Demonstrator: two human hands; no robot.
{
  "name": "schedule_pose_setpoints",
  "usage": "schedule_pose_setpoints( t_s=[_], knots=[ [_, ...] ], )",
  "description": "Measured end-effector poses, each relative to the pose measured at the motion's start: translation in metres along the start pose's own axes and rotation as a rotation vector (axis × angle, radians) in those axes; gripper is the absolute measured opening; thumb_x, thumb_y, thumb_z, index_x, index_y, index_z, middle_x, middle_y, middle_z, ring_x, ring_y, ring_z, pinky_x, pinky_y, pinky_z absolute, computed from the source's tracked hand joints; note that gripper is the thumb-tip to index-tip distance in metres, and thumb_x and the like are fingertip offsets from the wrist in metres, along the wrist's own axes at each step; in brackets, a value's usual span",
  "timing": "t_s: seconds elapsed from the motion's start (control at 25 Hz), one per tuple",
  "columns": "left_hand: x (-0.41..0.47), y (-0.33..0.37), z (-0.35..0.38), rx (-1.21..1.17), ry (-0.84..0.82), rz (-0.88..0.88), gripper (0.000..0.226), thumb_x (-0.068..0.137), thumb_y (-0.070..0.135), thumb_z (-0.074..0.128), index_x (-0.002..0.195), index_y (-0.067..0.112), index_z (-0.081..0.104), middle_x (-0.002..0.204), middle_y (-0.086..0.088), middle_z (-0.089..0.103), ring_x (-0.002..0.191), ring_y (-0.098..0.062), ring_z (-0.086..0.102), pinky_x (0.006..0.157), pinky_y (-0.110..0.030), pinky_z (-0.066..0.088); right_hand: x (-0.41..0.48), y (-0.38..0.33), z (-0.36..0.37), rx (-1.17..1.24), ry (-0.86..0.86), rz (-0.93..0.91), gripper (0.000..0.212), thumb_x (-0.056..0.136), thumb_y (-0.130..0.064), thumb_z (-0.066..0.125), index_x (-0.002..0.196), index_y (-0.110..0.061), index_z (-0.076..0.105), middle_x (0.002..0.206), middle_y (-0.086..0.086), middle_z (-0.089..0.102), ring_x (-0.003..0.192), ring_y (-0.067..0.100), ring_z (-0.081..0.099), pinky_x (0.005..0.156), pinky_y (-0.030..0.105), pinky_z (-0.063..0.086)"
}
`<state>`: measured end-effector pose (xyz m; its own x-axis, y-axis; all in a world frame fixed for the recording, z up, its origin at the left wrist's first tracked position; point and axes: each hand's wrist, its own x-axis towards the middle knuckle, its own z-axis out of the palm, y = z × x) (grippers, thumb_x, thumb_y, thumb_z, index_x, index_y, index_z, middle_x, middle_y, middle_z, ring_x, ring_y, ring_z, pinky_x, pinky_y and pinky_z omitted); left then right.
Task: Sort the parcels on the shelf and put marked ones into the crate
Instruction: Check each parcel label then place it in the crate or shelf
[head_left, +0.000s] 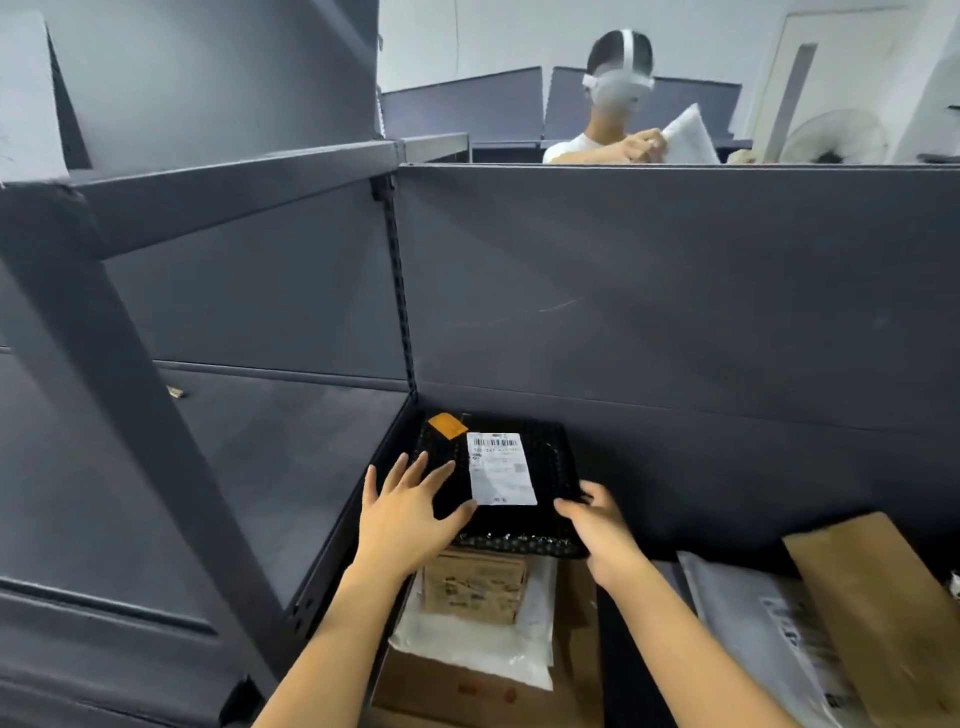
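Observation:
A black bubble-wrap parcel (545, 467) with a white shipping label and an orange sticker lies on top of a stack on the shelf. My left hand (410, 512) rests flat on its left side, fingers spread. My right hand (597, 519) grips its right front edge. Under it lie a brown printed parcel (475, 587), a white mailer (467, 654) and a cardboard box (467, 696). No crate is in view.
To the right lie a grey-white mailer (769, 623) and a brown paper envelope (872, 608). A dark shelf frame post (130, 395) slants on the left beside a bare shelf board (270, 467). A dark back panel (675, 291) stands behind; a person with a headset handles a white parcel beyond it.

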<state>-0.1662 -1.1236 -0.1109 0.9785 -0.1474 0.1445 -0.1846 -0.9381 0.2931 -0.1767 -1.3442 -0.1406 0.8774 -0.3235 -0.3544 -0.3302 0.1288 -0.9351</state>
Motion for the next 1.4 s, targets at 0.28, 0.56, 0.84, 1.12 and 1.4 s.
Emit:
schedule_pose_setpoints(
  t_s=[0.28, 0.56, 0.84, 1.12, 1.4],
  knots=[
    [0.009, 0.024, 0.008, 0.005, -0.017, 0.114, 0.059, 0.093, 0.047, 0.037, 0.148, 0.041, 0.017, 0.16, 0.005, 0.017, 0.149, -0.018, 0.008, 0.121, -0.041, 0.005, 0.003, -0.007, 0.019, -0.087, 0.104, -0.032, 0.051, 0.085, -0.007, 0.058, 0.133, -0.015, 0.042, 0.127, 0.008, 0.052, 0.098, 0.02, 0.055, 0.077, 0.031, 0.048],
    [0.004, 0.028, 0.017, 0.044, -0.143, 0.107, 0.055, 0.094, 0.054, 0.027, 0.148, 0.042, 0.02, 0.161, 0.005, 0.008, 0.149, -0.016, 0.0, 0.121, -0.041, -0.002, -0.01, -0.006, 0.01, -0.159, 0.055, -0.031, 0.062, 0.089, -0.024, 0.061, 0.142, -0.012, 0.032, 0.137, 0.007, 0.046, 0.115, 0.021, 0.051, 0.087, 0.028, 0.041],
    [0.016, 0.059, 0.004, -0.053, -0.031, 0.131, 0.061, 0.091, 0.059, 0.028, 0.148, 0.043, 0.014, 0.16, 0.005, 0.013, 0.149, -0.017, 0.004, 0.12, -0.042, 0.003, -0.019, -0.007, -0.028, -0.114, 0.06, -0.083, 0.059, 0.095, -0.021, 0.051, 0.147, -0.013, 0.023, 0.145, 0.007, 0.043, 0.13, 0.024, 0.044, 0.098, 0.032, 0.037],
    [0.02, 0.145, 0.023, -0.115, -0.096, 0.306, 0.066, 0.089, 0.064, 0.028, 0.149, 0.041, 0.011, 0.161, 0.005, 0.009, 0.149, -0.017, 0.001, 0.121, -0.039, 0.001, -0.028, -0.007, -0.118, -0.11, 0.323, -0.128, 0.056, 0.092, -0.016, 0.057, 0.141, -0.004, 0.031, 0.137, 0.013, 0.046, 0.126, 0.027, 0.047, 0.096, 0.031, 0.037],
    [0.005, 0.254, 0.067, -0.116, -0.27, 0.517, 0.068, 0.088, 0.066, 0.025, 0.149, 0.04, 0.009, 0.161, 0.005, 0.006, 0.149, -0.017, -0.001, 0.121, -0.04, 0.0, -0.068, 0.007, -0.237, -0.044, 0.63, -0.123, 0.03, 0.087, -0.01, 0.058, 0.115, -0.006, 0.049, 0.101, 0.007, 0.057, 0.1, 0.027, 0.055, 0.084, 0.03, 0.039]
  ],
)
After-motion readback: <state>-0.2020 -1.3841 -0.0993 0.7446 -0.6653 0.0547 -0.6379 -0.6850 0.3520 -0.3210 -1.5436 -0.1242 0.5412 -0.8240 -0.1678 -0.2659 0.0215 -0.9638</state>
